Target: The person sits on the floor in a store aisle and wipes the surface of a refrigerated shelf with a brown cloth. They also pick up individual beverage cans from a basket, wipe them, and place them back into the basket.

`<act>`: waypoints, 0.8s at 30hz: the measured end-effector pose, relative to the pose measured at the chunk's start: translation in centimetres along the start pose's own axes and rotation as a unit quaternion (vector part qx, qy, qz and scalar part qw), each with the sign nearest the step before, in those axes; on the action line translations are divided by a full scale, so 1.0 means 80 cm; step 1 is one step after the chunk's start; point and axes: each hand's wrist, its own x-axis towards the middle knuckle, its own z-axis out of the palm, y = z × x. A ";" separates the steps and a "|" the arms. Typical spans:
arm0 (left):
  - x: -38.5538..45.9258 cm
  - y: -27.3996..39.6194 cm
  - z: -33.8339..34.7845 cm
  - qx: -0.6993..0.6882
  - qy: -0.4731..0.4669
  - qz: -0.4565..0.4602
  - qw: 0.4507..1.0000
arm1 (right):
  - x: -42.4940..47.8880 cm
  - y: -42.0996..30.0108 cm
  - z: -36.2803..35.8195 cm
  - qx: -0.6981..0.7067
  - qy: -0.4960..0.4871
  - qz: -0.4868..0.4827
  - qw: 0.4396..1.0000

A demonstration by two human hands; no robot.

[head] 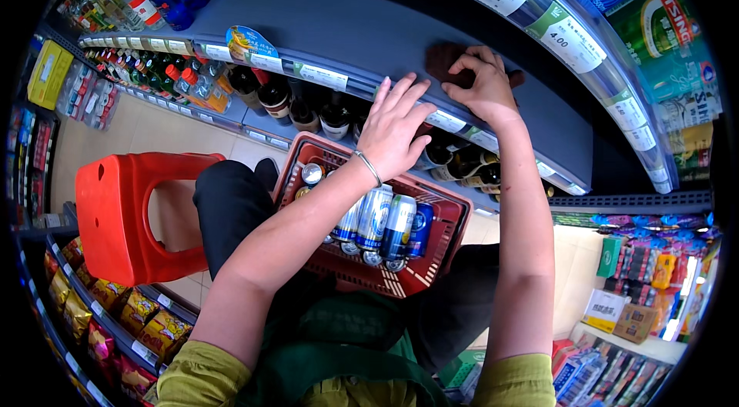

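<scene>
My right hand point(482, 84) grips a dark brown cloth point(443, 62) against the grey shelf board point(323, 20), with fingers bent. Parts of the cloth stick out on both sides of the hand. My left hand point(395, 124) has its fingers spread over the price-label strip point(321, 76) along the shelf's front edge; it holds nothing. Below my left forearm, a red plastic shopping basket point(444, 222) sits between my knees. Several beer cans point(375, 216) lie side by side in it, and my forearm hides some of its contents.
Dark glass bottles point(274, 98) stand on the lower shelf. A red plastic stool point(124, 216) is at my left, near snack bags point(138, 312) on a rack. Above, the upper shelf's edge point(519, 9) curves across, with beer packs point(664, 32) on it.
</scene>
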 end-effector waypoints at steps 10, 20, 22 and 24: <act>0.001 0.000 -0.003 -0.003 -0.002 0.001 1.000 | -0.002 -0.004 0.000 -0.001 0.005 0.006 1.000; 0.000 0.000 -0.004 0.001 -0.001 -0.003 1.000 | -0.016 0.011 -0.010 0.068 -0.028 -0.047 0.996; 0.000 -0.002 -0.005 0.003 -0.001 -0.005 1.000 | -0.015 0.007 -0.014 0.050 -0.045 -0.058 0.996; 0.000 0.001 -0.003 -0.006 0.000 -0.010 1.000 | -0.013 0.005 -0.010 0.035 -0.041 -0.061 0.997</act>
